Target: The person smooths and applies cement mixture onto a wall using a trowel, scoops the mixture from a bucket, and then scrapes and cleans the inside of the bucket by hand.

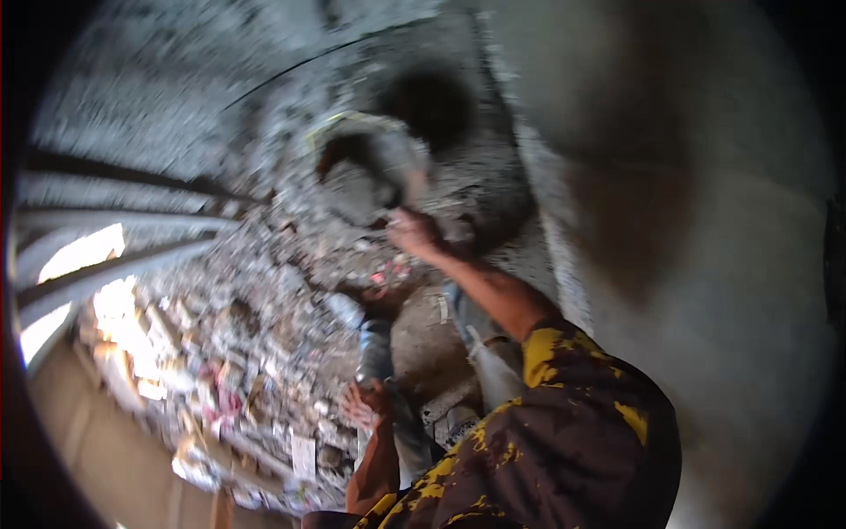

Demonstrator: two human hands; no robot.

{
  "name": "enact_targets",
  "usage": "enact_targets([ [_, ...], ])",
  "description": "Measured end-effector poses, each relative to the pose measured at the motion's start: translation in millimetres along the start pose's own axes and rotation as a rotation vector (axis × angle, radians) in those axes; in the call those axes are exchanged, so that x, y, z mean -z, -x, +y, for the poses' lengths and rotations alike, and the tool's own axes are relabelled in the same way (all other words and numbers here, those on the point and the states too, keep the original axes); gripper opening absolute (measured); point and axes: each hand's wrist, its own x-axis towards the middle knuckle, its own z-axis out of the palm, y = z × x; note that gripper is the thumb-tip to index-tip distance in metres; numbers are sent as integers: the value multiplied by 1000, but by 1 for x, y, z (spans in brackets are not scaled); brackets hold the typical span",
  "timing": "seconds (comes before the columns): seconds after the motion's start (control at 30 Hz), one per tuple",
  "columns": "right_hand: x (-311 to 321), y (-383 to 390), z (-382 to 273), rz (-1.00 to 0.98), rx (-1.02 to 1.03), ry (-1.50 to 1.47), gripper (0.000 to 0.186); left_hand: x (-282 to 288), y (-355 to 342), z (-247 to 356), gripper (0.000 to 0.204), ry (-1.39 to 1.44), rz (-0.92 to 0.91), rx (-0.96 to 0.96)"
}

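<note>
A blurred bucket (411, 152) is sitting just beyond the right hand (414, 232), whose fingers are curling near its close edge; I cannot tell whether they are gripping it. The left hand (363, 404) is spreading its fingers, well nearer the person than the bucket. A pale card (303, 457), too blurred for reading, is lying nearer too. Rubble (251, 331) is spreading left of the bucket, bars (132, 268) are slanting farther left, and a wall (740, 300) is standing to its right.

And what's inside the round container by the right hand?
Within the container's rim, a grey shape and dark shade show. Blur hides what the shape is, and whatever lies behind it is covered.
</note>
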Motion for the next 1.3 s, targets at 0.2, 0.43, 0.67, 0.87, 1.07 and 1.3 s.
enact_targets([
  [0.2, 100, 15, -175, -409, 197, -330, 22, 11, 10, 32, 54, -79, -7, -31],
  [0.43, 322, 15, -58, -477, 641, -219, 31, 24, 2, 76, 53, -73, -79, 24],
  [0.67, 512, 143, -124, 488, -488, 129, 24, 29, 13, 59, 53, -44, -47, 7],
  [0.87, 321, 67, -75, -98, -238, 392, 18, 1, 27, 51, 54, -44, 55, 63],
  [1.07, 44, -75, 0, -271, -4, 730, 23, 14, 13, 43, 56, -18, -116, 83],
  [1.3, -80, -74, 89, -371, 12, 654, 18, 36, -9, 8, 57, 38, -157, 2],
])
